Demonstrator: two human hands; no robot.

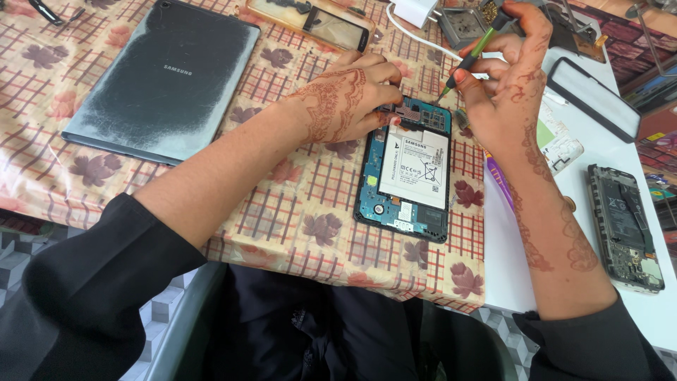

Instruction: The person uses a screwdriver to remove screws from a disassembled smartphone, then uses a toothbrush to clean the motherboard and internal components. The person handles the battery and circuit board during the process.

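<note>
An opened small tablet (403, 173), back cover off, lies on the patterned tablecloth showing a white battery (415, 166) and blue circuit board. My left hand (345, 95) rests on its top left corner, fingertips pressing the board there. My right hand (504, 77) holds a green-handled screwdriver (465, 63), its tip pointing down at the tablet's top edge near the right corner.
A large grey tablet back cover (166, 77) lies at the left. A screen frame (331, 25) sits at the top. On the white surface to the right lie another opened phone (625, 226), a black-framed panel (592, 99) and a purple tool (499, 180).
</note>
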